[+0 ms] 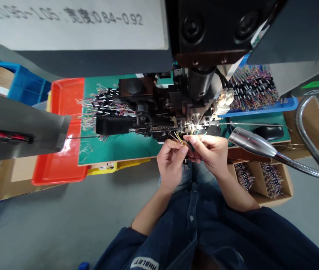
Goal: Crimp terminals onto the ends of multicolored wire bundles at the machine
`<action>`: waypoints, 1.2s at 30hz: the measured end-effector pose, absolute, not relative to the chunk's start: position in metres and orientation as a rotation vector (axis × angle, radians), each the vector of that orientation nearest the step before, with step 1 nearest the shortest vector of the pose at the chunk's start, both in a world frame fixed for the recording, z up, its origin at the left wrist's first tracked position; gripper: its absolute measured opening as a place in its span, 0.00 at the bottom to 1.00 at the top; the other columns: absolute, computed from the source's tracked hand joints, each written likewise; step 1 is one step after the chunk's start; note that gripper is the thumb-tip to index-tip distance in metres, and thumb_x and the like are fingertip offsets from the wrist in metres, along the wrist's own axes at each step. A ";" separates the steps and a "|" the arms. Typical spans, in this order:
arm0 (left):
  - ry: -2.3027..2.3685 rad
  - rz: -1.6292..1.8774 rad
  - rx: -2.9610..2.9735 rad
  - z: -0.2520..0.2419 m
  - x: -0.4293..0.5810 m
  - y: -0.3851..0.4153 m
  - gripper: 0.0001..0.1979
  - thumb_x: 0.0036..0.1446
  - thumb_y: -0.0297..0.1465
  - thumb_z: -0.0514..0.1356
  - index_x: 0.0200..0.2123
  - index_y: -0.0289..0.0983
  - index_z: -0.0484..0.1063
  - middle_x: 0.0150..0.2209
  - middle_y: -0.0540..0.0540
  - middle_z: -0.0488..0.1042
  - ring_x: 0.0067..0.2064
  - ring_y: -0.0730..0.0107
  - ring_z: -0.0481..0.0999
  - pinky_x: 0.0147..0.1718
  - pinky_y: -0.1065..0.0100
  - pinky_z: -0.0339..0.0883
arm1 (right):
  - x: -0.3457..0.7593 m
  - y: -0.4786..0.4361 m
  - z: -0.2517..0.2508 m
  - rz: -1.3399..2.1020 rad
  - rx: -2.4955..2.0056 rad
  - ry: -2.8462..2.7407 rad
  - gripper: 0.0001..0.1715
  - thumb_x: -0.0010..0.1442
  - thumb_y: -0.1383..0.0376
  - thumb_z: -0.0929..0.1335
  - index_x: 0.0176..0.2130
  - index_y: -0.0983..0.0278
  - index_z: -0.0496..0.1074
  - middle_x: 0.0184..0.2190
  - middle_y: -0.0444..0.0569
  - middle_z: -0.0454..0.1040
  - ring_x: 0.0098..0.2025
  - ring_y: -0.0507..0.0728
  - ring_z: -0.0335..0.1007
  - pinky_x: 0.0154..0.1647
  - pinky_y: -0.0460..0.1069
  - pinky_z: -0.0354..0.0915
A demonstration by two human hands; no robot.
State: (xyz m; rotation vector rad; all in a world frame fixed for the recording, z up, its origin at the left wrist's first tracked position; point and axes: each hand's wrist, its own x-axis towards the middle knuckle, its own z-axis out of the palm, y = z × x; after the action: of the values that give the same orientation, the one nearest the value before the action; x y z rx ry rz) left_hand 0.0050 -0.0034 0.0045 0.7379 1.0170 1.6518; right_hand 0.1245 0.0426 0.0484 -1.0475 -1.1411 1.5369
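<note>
Both hands are close together at the front of a crimping machine, under its bright lamp light. My left hand pinches several thin coloured wires, yellow and white among them, whose ends fan out toward the machine. My right hand is closed on wires of the same bunch, thumb and forefinger by the lit working point. Yellow and green wire ends show just beyond the right fingertips. Dark wires and a small black piece hang below, between the hands; their far ends are partly hidden by the fingers.
Bundles of wires with black connectors lie on the green table; more fill a blue tray. A red tray stands left. A gooseneck lamp reaches in from the right, above a cardboard box of wire bundles.
</note>
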 end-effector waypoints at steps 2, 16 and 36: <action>1.036 1.660 0.740 0.003 0.005 -0.004 0.13 0.69 0.41 0.72 0.39 0.43 0.73 0.34 0.53 0.77 0.27 0.73 0.76 0.29 0.68 0.80 | 0.125 0.042 0.048 1.547 -1.051 -1.147 0.19 0.68 0.47 0.77 0.40 0.59 0.90 0.17 0.40 0.68 0.17 0.50 0.59 0.18 0.48 0.65; 1.136 1.741 0.819 0.000 0.001 0.000 0.08 0.68 0.36 0.73 0.41 0.41 0.78 0.35 0.51 0.80 0.36 0.72 0.84 0.39 0.70 0.82 | 0.122 0.052 0.041 1.699 -1.037 -0.971 0.23 0.65 0.45 0.79 0.33 0.61 0.85 0.12 0.36 0.63 0.16 0.50 0.56 0.23 0.49 0.65; 1.173 1.761 0.860 0.007 0.002 0.004 0.08 0.68 0.34 0.73 0.40 0.41 0.78 0.35 0.52 0.83 0.35 0.72 0.86 0.36 0.72 0.81 | 0.117 0.052 0.051 1.543 -1.167 -1.017 0.22 0.68 0.48 0.78 0.31 0.61 0.86 0.11 0.38 0.65 0.15 0.49 0.55 0.22 0.48 0.63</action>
State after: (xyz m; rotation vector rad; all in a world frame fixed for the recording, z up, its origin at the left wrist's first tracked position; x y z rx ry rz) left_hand 0.0015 0.0045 0.0071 0.8600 1.1729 1.7610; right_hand 0.1167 0.0517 0.0511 -1.1670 -1.0168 1.5431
